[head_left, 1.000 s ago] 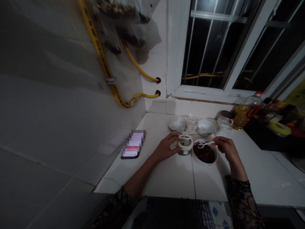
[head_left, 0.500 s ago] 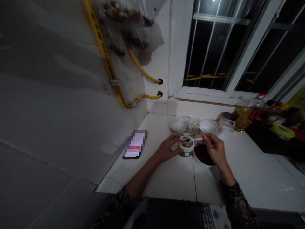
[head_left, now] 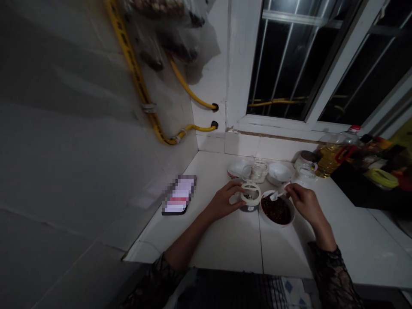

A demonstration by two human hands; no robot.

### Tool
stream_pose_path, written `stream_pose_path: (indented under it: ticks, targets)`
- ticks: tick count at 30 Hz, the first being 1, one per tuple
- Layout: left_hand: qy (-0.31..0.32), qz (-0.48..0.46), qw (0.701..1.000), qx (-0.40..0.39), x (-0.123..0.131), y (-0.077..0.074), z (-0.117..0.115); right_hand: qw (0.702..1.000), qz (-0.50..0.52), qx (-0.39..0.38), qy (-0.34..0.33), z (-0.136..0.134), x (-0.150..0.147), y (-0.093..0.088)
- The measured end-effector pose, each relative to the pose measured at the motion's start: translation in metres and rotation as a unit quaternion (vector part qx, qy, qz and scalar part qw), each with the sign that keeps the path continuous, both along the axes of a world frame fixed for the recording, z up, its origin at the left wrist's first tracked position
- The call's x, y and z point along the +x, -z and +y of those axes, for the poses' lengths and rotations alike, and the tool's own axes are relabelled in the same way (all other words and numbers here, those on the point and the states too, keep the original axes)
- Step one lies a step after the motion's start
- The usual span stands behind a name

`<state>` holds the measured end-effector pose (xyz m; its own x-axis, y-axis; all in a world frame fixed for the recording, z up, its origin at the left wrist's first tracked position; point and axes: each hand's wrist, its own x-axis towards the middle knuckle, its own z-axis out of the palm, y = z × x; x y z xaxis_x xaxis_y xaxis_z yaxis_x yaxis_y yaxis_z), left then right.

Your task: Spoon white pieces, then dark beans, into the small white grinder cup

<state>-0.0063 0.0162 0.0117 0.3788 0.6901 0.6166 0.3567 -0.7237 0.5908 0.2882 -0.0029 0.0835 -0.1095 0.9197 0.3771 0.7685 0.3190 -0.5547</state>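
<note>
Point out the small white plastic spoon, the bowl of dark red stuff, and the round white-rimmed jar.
small white plastic spoon (head_left: 274,196), head view, its scoop end
bowl of dark red stuff (head_left: 291,218), head view, right rim
round white-rimmed jar (head_left: 250,190), head view, white top ring

Dark lace sleeves (head_left: 334,274) pushed up, forearms bare

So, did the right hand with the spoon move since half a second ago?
Yes. The right hand moved the spoon rightward, off the jar, over the bowl.

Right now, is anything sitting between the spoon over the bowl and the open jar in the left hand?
Nothing visible. The spoon in the right hand sits over the bowl, which stands right beside the jar held by the left hand.
</note>
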Motion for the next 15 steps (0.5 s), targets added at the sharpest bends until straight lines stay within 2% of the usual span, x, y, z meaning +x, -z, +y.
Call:
stream_pose_path:
  ticks: [2, 5, 10, 15]
  targets:
    - [0.000, 0.001, 1.000, 0.003, 0.000, 0.000, 0.000, 0.999, -0.009, -0.045, -0.025, 0.003, -0.008, 0.007]
    - [0.001, -0.002, 1.000, 0.005, 0.000, 0.001, 0.000, 0.995, 0.034, -0.086, -0.037, 0.004, -0.017, 0.012]
    - [0.004, 0.001, 1.000, -0.001, -0.001, 0.000, -0.001, 0.977, 0.176, -0.114, 0.022, 0.007, -0.005, 0.012]
    - [0.005, 0.003, 1.000, 0.007, -0.001, -0.002, -0.002, 0.937, 0.292, -0.180, 0.070, 0.008, 0.004, 0.012]
